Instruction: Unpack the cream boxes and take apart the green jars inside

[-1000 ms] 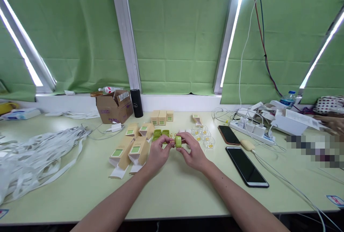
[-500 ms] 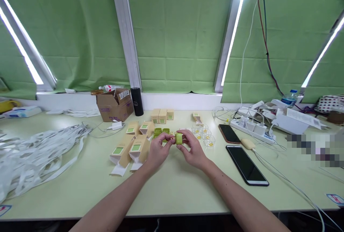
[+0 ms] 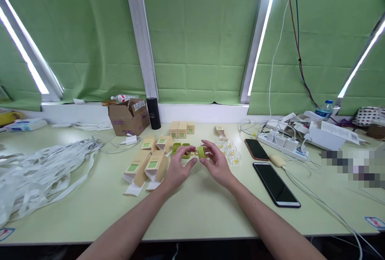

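Observation:
A small green case (image 3: pixel 201 152) with a gold-coloured metal clasp (image 3: pixel 196 150) at its left side is held up over the table. My right hand (image 3: pixel 218 164) grips the case between thumb and fingers. Close by on the left, my left hand (image 3: pixel 178 167) has its thumb and forefinger apart, fingertips at the clasp; whether they touch it is too small to tell. Behind my left fingers lie more green cases (image 3: pixel 177 146), partly hidden. Clear plastic pieces with yellow centres (image 3: pixel 236 158) are grouped beyond my right hand.
Tan cartons with green labels (image 3: pixel 155 164) lie left of my hands, and smaller tan boxes (image 3: pixel 182 128) stand behind. White straps (image 3: pixel 60 171) are heaped at left. Two phones (image 3: pixel 276 185), a power strip (image 3: pixel 282 145) and trailing cables occupy the right. A cardboard box (image 3: pixel 128 119) stands at the back.
My left thumb and forefinger have spread apart from their pinch beside the case. The green case has turned in my right hand and shifted slightly right.

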A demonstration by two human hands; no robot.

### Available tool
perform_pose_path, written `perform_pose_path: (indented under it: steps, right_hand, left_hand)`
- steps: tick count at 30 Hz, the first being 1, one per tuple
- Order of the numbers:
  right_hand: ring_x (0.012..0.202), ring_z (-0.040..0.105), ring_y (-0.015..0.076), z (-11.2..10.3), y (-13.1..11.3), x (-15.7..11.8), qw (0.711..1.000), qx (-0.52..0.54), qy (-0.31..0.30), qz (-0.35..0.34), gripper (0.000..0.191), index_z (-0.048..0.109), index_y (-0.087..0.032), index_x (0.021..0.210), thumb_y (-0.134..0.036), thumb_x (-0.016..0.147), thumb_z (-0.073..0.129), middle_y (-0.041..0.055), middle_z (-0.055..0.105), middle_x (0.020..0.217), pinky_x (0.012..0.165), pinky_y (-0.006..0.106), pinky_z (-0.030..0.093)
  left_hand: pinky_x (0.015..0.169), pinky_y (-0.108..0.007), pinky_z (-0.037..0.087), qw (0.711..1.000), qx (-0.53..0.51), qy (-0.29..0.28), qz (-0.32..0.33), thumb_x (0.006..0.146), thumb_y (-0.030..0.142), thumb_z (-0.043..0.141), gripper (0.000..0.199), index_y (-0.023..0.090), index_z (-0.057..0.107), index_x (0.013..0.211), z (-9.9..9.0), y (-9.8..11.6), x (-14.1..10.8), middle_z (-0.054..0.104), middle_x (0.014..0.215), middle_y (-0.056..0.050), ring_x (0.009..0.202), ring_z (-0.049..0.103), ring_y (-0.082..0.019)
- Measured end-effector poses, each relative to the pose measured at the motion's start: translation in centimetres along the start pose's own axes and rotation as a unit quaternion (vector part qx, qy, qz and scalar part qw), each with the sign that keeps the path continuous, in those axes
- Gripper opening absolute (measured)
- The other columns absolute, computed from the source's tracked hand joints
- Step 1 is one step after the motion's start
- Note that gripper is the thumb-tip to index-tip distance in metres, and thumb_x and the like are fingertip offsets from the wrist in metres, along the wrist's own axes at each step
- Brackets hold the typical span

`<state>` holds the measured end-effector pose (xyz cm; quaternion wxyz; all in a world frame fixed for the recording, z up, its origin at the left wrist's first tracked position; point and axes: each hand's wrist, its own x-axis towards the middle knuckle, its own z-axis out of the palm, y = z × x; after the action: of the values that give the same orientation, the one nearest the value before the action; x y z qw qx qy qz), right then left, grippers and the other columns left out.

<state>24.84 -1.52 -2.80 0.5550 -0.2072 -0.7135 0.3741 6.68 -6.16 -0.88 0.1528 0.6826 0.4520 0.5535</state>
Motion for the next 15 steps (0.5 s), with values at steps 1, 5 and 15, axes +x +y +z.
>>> perform_pose_path:
  steps: [1, 5, 15]
  right_hand:
    - [0.108, 0.066, 0.0208, 0.02, 0.04, 0.0, 1.0, -0.001, 0.008, 0.005, 0.054, 0.052, -0.031, 0.144, -0.032, 0.092, 0.071, 0.0086, 0.061, 0.124, 0.094, 0.039, 0.06]
    - [0.104, 0.069, 0.021, 0.11, 0.17, -0.04, 0.999, -0.01, 0.023, 0.021, 0.063, 0.047, -0.031, 0.143, -0.027, 0.086, 0.075, 0.0085, 0.063, 0.124, 0.094, 0.042, 0.059]
    - [0.108, 0.067, 0.0248, 0.02, -0.15, -0.18, 0.993, -0.111, 0.003, -0.028, 0.068, 0.043, -0.03, 0.145, -0.017, 0.084, 0.071, 0.0089, 0.067, 0.123, 0.093, 0.046, 0.057]
  left_hand:
    - [0.092, -0.04, 0.054, 1.0, 0.0, -0.003, 0.001, 0.091, 0.032, 0.07, 0.028, 0.023, 0.068, 0.118, -0.05, 0.04, 0.0, 0.073, 0.117, -0.01, 0.108, 0.068, -0.024]
    - [0.094, -0.042, 0.053, 1.0, 0.008, -0.008, 0.008, 0.091, 0.031, 0.07, 0.032, 0.024, 0.066, 0.122, -0.1, 0.04, -0.01, 0.07, 0.122, -0.01, 0.113, 0.065, -0.026]
    - [0.097, -0.043, 0.054, 0.999, 0.023, -0.015, 0.024, 0.087, 0.023, 0.073, 0.038, 0.028, 0.067, 0.125, -0.04, 0.11, 0.0, 0.068, 0.123, -0.009, 0.117, 0.061, -0.026]
